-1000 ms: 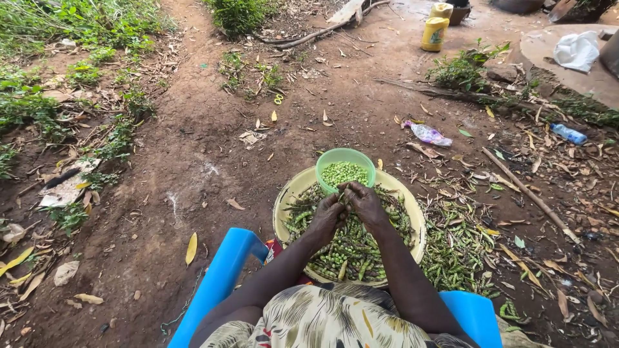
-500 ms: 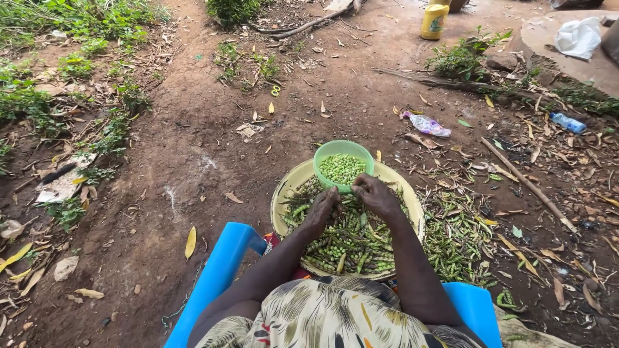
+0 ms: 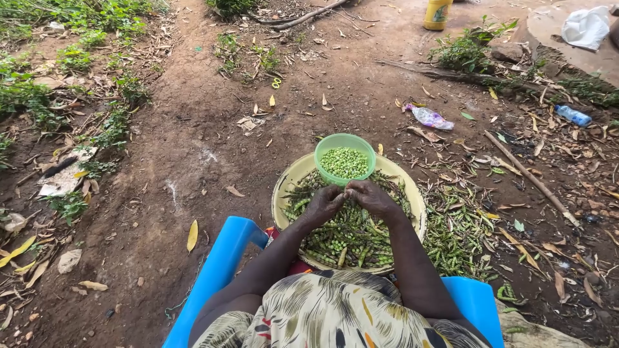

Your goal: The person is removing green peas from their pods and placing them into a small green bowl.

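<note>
- Working close together over a wide yellow basin [image 3: 284, 187], the left hand [image 3: 324, 203] and the right hand [image 3: 373, 196] are seen with their fingertips almost meeting just below a small green bowl [image 3: 345, 143].
- A pea pod [image 3: 348, 191] appears to be pinched between the two hands, though it is too small and too hidden by the fingers for its shape to be made out.
- The left hand is curled shut, with the fingers bent in toward the thumb; the right hand is likewise closed, knuckles up, with the fingertips turned toward the left hand.
- The green bowl is set on the far part of the basin, resting among the pods, and is filled with shelled green peas [image 3: 345, 162].
- The basin is heaped with green pods [image 3: 348, 235], which lie under and around both hands.
- A loose pile of emptied pods [image 3: 458, 225] is spread on the bare earth just to the right of the basin.
- A blue plastic chair [image 3: 219, 264] is seen at both sides of the person's lap, which is covered by a patterned cloth [image 3: 329, 316].
- Farther off on the ground, a long stick [image 3: 529, 177], a crumpled plastic wrapper [image 3: 431, 118], a plastic bottle [image 3: 572, 116] and a yellow container [image 3: 437, 14] are scattered, well apart from the basin.
</note>
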